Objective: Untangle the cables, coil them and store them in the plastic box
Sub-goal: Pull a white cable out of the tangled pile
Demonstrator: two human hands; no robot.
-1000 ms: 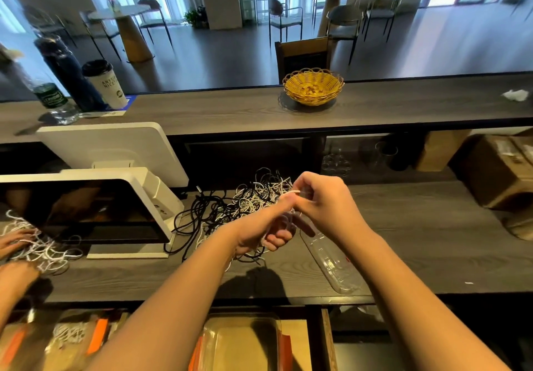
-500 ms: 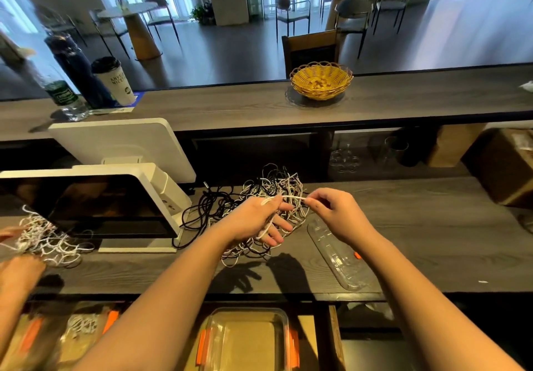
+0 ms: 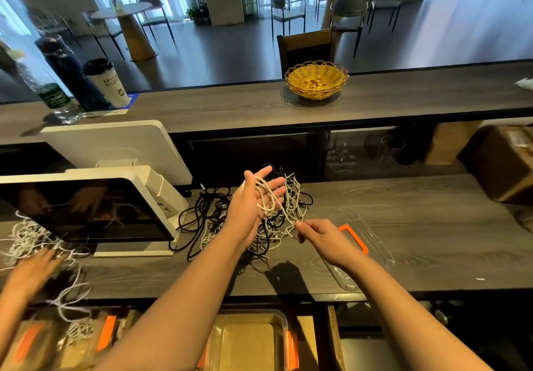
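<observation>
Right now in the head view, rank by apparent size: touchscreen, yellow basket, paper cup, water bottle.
1. touchscreen, by far the largest, though also nearest the camera.
2. yellow basket.
3. paper cup and water bottle: look alike in size; the bottle is blurred, so I won't rank them.

Left hand (image 3: 253, 206): palm up, fingers spread, white cable (image 3: 266, 197) looped across them. Right hand (image 3: 320, 235): pinches that cable's end, near the tangled cable pile (image 3: 253, 220) on the counter (image 3: 403, 206). Clear lid (image 3: 372, 240): right of pile.

Bright window backlight; fisheye bend at edges; blurry foreground btm.
</observation>
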